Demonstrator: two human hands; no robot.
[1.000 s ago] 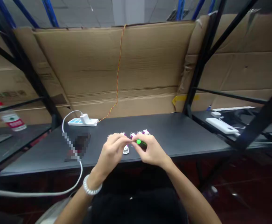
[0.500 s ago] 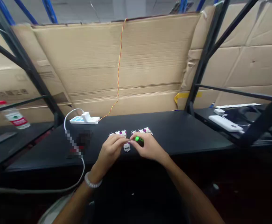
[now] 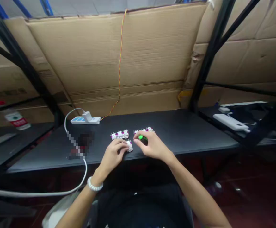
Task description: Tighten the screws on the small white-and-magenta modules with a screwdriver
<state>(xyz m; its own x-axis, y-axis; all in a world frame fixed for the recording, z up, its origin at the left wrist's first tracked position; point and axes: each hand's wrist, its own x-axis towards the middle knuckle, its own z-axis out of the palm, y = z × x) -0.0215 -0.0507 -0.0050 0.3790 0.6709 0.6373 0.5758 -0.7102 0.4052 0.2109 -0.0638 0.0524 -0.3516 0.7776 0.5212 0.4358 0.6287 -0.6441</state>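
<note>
On the black table [image 3: 175, 126], several small white-and-magenta electronic modules stand in two short rows. The left row [image 3: 120, 135] sits just beyond my left hand [image 3: 115, 152], and the right row [image 3: 144, 129] sits just beyond my right hand [image 3: 154, 145]. One more module [image 3: 129, 146] lies apart, against my left fingertips. My right fingers are closed around a small dark object with a bright green end [image 3: 141, 137]. Its body is mostly hidden. A white beaded bracelet [image 3: 94, 184] circles my left wrist.
A white power strip [image 3: 82, 120] with a plugged-in charger stands at the table's back left. Its white cable [image 3: 66, 126] trails off the front edge. A pixelated object [image 3: 83, 142] lies nearby. Cardboard sheets [image 3: 104, 63] and black shelf posts stand behind. A white power bank [image 3: 230, 122] rests right.
My hands have drawn apart, and my left fingers have dropped from the green-ended object to the loose module. The whole scene sits higher in view as my head tilts.
</note>
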